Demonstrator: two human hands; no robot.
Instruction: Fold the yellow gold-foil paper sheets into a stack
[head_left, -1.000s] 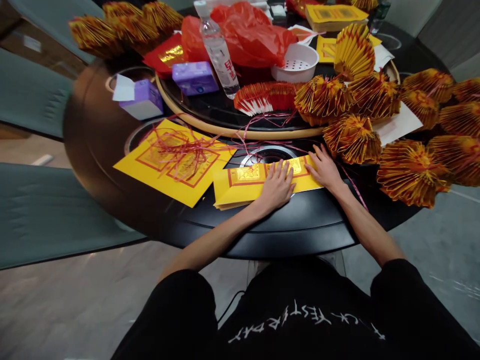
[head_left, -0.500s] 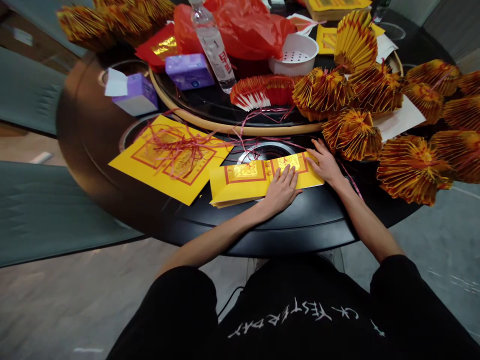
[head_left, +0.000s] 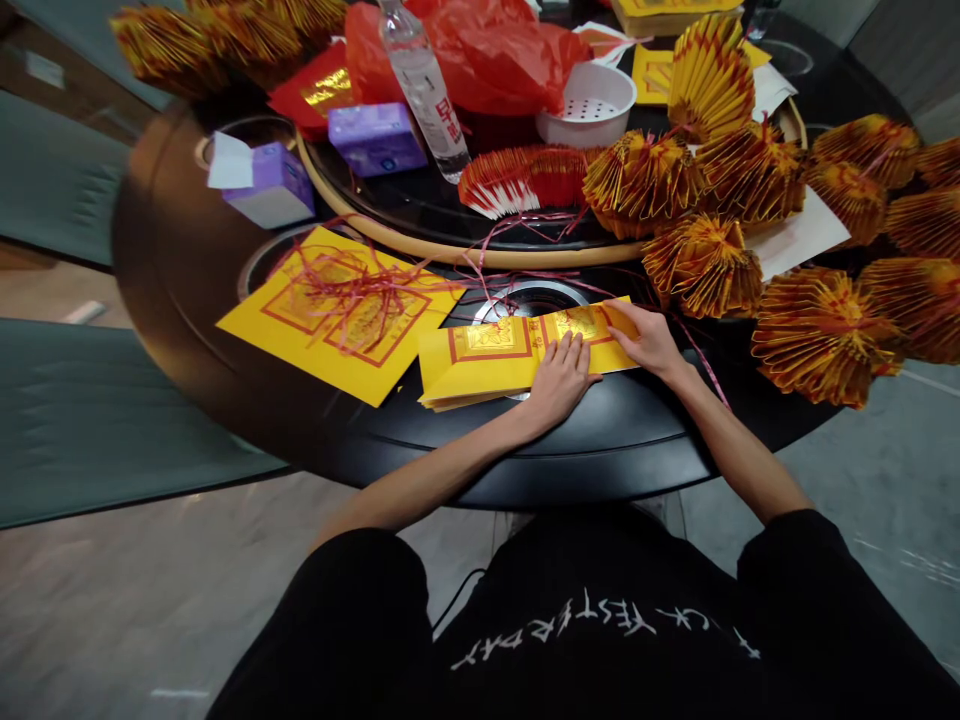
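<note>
Near the front edge of the table lies a folded stack of yellow joss paper (head_left: 480, 375), with gold panels and red printed borders. My left hand (head_left: 564, 378) rests flat on its middle, fingers stretched out. At the right end of the stack, my right hand (head_left: 651, 342) is bent around the paper, thumb and fingers closed on it. To the left, a flat yellow joss sheet (head_left: 360, 375) carries a tangle of pink-red strings (head_left: 367, 295). Several fan-folded paper bundles (head_left: 705, 265) sit to the right.
On the raised turntable (head_left: 420, 242) stand a water bottle (head_left: 427, 95), a purple tissue pack (head_left: 377, 140), a white perforated basket (head_left: 592, 105) and a red plastic bag (head_left: 495, 60). A row of folded red paper (head_left: 525, 178) lies there too. Another purple tissue pack (head_left: 274, 185) is left.
My right hand has gone from lying with fingers spread on the paper's right end to curling closed around it. My left hand stays flat in nearly the same place.
</note>
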